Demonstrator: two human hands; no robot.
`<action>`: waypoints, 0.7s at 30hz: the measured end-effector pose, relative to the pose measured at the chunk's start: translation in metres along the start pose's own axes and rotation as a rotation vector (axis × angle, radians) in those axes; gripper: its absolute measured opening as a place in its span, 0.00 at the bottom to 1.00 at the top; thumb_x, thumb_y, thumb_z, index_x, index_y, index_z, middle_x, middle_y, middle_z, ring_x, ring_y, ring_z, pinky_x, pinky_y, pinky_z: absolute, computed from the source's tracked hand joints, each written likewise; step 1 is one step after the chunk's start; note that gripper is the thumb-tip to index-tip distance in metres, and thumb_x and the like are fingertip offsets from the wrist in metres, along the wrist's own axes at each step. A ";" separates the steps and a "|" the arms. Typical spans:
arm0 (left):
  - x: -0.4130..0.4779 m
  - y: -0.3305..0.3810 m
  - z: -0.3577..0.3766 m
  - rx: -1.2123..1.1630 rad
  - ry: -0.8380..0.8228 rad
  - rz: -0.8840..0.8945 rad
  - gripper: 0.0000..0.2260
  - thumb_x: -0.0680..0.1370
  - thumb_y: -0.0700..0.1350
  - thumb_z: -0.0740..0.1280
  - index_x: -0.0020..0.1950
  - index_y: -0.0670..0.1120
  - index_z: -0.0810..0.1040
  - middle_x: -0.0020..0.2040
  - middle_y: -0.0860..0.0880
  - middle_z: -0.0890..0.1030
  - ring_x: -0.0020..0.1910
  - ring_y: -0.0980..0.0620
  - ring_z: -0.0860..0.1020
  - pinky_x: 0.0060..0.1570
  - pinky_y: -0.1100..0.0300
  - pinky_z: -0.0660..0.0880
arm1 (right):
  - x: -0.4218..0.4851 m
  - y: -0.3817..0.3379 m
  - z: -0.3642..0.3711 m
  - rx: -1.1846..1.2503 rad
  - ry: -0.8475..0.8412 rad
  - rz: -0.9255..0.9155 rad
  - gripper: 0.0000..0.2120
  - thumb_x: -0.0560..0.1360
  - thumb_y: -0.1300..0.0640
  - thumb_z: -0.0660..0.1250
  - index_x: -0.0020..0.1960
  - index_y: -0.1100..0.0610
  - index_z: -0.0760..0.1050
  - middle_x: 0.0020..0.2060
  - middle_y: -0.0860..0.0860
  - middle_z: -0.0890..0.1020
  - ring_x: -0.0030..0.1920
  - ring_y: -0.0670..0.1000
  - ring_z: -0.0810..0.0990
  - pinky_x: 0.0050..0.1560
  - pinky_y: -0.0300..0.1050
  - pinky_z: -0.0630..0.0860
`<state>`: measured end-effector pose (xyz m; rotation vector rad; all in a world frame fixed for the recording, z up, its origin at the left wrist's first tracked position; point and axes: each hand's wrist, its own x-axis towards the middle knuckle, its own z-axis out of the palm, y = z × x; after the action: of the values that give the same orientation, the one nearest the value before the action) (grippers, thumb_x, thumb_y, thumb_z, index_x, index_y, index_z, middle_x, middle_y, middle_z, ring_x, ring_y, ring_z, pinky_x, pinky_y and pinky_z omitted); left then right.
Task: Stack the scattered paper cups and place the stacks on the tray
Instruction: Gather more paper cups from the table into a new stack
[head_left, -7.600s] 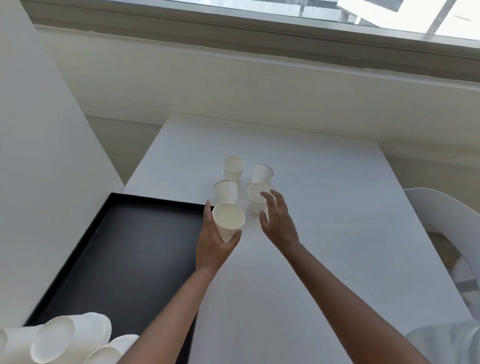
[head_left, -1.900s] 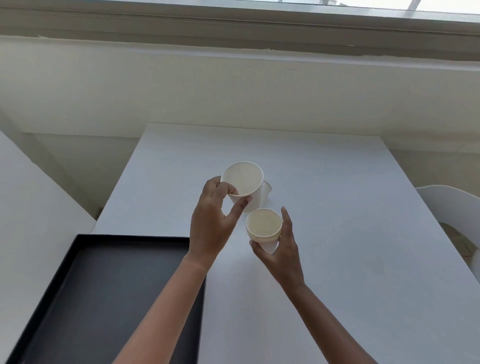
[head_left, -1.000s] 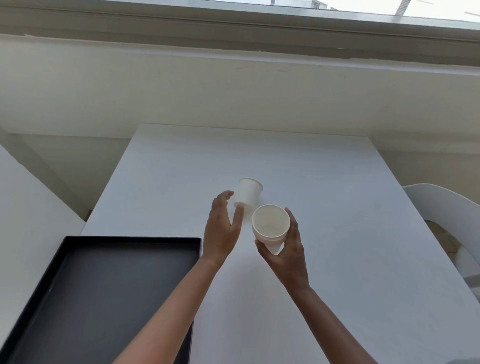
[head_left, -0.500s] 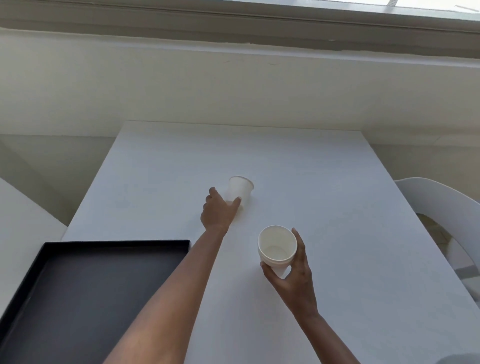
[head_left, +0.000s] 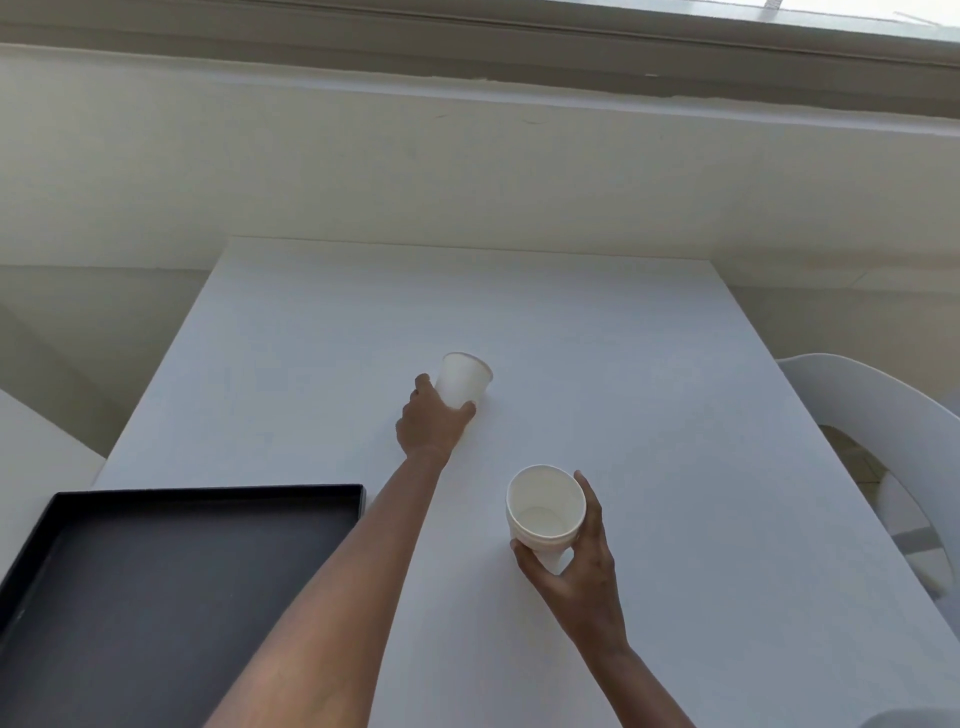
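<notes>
Hands work apart: left hand (head_left: 434, 423) wraps the lone cup (head_left: 462, 382), perhaps resting on the table (head_left: 675, 415); right hand (head_left: 582, 566) clasps the stack (head_left: 545, 512) mouth-up, so the cup can drop in.

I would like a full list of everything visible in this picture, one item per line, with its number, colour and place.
single paper cup: one, white, at the middle of the table, upright.
stack of paper cups: one stack, white, nearer to the person; the number of cups cannot be told.
tray: one, black, at the near left of the table.
table: one, white, centre of the view.
chair: one, white, right of the table.
window frame: one, grey, along the top.
left hand: one, grips the single paper cup.
right hand: one, holds the stack by its lower part.
</notes>
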<state>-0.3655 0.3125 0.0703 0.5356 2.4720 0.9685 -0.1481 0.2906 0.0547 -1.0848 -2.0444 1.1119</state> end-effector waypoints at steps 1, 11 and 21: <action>-0.002 -0.001 -0.001 -0.066 -0.007 -0.008 0.31 0.72 0.50 0.69 0.70 0.42 0.59 0.62 0.41 0.74 0.59 0.40 0.74 0.55 0.50 0.71 | 0.001 0.000 0.000 0.002 -0.001 0.001 0.43 0.65 0.58 0.76 0.68 0.40 0.53 0.69 0.49 0.69 0.65 0.51 0.72 0.62 0.47 0.73; -0.069 -0.003 -0.015 -1.072 -0.158 0.071 0.28 0.70 0.49 0.71 0.67 0.48 0.65 0.51 0.57 0.78 0.47 0.66 0.77 0.51 0.68 0.70 | 0.006 -0.013 0.017 0.039 -0.034 0.031 0.43 0.66 0.56 0.75 0.73 0.48 0.52 0.71 0.47 0.65 0.69 0.47 0.67 0.63 0.40 0.68; -0.150 -0.040 -0.009 -0.811 -0.111 0.218 0.35 0.61 0.60 0.71 0.65 0.65 0.62 0.61 0.61 0.74 0.64 0.60 0.70 0.58 0.63 0.71 | -0.003 -0.022 0.028 0.032 -0.078 0.012 0.44 0.66 0.54 0.76 0.72 0.48 0.52 0.67 0.51 0.70 0.62 0.50 0.74 0.52 0.38 0.75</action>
<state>-0.2525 0.2067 0.0855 0.5480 1.7218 1.8249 -0.1768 0.2698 0.0600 -1.0550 -2.0747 1.2062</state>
